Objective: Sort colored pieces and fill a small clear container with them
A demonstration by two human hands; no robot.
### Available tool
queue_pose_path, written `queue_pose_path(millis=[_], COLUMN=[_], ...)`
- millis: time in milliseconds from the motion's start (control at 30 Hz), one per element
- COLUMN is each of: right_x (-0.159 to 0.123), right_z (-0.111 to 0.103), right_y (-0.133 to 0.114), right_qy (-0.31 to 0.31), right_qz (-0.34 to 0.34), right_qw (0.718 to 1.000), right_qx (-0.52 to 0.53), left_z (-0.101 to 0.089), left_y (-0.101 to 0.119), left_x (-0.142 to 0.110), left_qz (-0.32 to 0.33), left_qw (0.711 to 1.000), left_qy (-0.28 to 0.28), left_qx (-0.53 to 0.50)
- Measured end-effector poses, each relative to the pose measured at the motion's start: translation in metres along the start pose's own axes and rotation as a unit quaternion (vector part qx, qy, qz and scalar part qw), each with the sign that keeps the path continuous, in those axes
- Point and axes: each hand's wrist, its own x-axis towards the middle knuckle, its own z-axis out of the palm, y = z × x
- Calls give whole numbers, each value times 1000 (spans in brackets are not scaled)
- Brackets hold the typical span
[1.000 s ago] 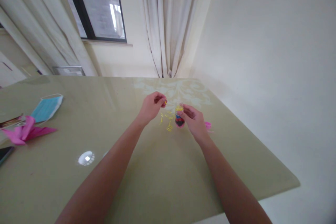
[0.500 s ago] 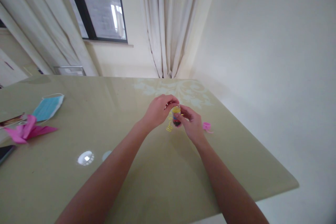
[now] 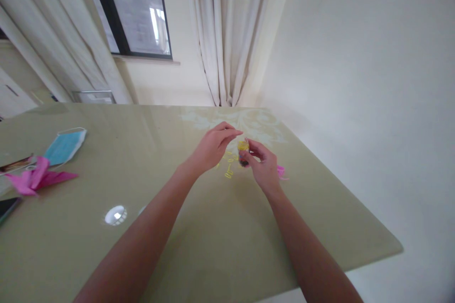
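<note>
My right hand [image 3: 262, 160] grips a small clear jar [image 3: 243, 152], holding it upright just above or on the table; I cannot tell which. Yellow bits fill its top, with red, blue and dark bits lower down. Over to the left and slightly higher, my left hand [image 3: 216, 144] is apart from the jar, its fingers stretched toward the jar mouth with nothing visible in them. Several thin yellow loops, like small rubber bands [image 3: 229, 173], lie on the table between the hands. Partly hidden behind my right hand is a pink lid-like piece [image 3: 281, 172].
On the left of the glossy table [image 3: 199, 246] lie a blue face mask [image 3: 66, 147], a folded pink paper shape [image 3: 37, 177] and a dark phone-like object [image 3: 7, 207]. A white wall [image 3: 373, 80] runs along the right side; curtains [image 3: 227, 33] hang behind the table.
My left hand has drawn up and left off the jar's mouth, its fingers straightening. The jar has shifted slightly right in my right hand, uncovering more yellow loops.
</note>
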Motion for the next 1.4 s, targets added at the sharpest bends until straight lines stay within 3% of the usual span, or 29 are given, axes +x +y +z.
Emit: queue_pose_path(millis=[100,200,267,400,567,700,900,1100,1200,1300,1400], right_x=[5,7,8,6,6,7,7,6,3,-3,-10], right_z=[-3,-5,-5,-5,-6,-7,-6,-5,-2,5,12], right_y=[8,14,15,14,12,13,14,9,4,-2,-7], right_qy=[28,46,41,25,31,29,30,27,10,-11,-34], right_qz=[0,-4,-2,-3,-7,-9,-3,12,23,18,10], right_qw=[999,999,999,999,999,1000,999,1000,1000,999,998], right_qx=[14,18,14,20,9,5,13,12,-9,-37,-47], left_z=[13,33,47,63,56,50,57,43,29,21,20], left_y=[-24,-48,-58,-60,-46,-42,-48,-43,-34,-21,-9], left_x=[-8,-26,-39,-49,-38,-34,-35,-26,-17,-8,-2], left_qz=[-117,-176,-191,-138,-55,-65,-79,-111,-138,-177,-186], left_qw=[992,962,949,957,960,952,951,969,987,967,943], left_qy=[-13,-142,-170,-213,-259,-291,-296,-217,-75,72,135], left_qx=[44,153,186,143,89,73,43,45,-39,-170,-242])
